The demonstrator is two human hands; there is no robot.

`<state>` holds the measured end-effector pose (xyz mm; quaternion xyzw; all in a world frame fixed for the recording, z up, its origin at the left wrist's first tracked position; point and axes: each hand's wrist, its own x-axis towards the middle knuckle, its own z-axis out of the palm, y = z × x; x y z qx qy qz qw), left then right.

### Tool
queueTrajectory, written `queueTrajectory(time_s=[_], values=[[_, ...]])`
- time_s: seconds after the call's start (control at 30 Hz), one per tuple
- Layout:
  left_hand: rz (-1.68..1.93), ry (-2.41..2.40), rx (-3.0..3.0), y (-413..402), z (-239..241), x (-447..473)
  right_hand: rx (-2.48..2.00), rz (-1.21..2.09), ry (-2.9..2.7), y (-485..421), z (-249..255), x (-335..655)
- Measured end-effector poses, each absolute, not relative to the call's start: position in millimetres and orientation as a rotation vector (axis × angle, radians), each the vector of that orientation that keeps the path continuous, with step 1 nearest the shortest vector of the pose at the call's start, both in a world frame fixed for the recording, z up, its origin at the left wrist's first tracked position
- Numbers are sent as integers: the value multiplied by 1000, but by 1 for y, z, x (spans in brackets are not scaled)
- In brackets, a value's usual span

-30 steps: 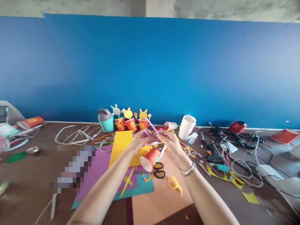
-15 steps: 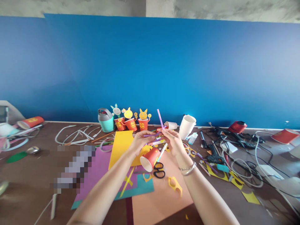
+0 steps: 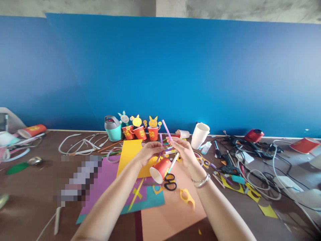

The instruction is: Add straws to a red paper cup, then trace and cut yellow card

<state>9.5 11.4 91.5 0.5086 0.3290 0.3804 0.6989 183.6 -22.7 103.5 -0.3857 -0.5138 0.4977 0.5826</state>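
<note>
My right hand (image 3: 185, 150) pinches a light purple straw (image 3: 166, 129) that tilts up and to the left. My left hand (image 3: 151, 152) has its fingers closed on a thinner, darker purple strip (image 3: 161, 140), held nearly upright; whether it is a straw too I cannot tell. The two purple pieces are close together but look apart. Under my hands a red paper cup (image 3: 162, 170) lies on its side, its white opening facing me. Black-handled scissors (image 3: 170, 182) lie beside it on a peach paper sheet (image 3: 170, 217).
Behind stand three red cups (image 3: 153, 133) with animal-face cutouts, beside a teal container (image 3: 113, 129). A white cup (image 3: 200, 135) and a small glue bottle (image 3: 206, 148) are at right. Cables and a glue gun (image 3: 228, 167) clutter the right side. Yellow sheet (image 3: 129, 157) lies left.
The strip in my left hand has turned from lying flat to nearly upright. The straw in my right hand has shifted left and leans more. The cup and scissors stay put.
</note>
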Motion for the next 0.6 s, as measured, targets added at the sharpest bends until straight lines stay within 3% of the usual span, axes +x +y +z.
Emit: queueTrajectory(time_s=[0.4,0.47,0.6], values=[[1108,807,977,13,93,14,-1208,1118,-1588,-16,83,186],[1122,840,974,15,93,13,-1275,995,-1682,-9,75,189],[1149,988,1073,22,88,7,-1605,350,-2093,6,53,197]])
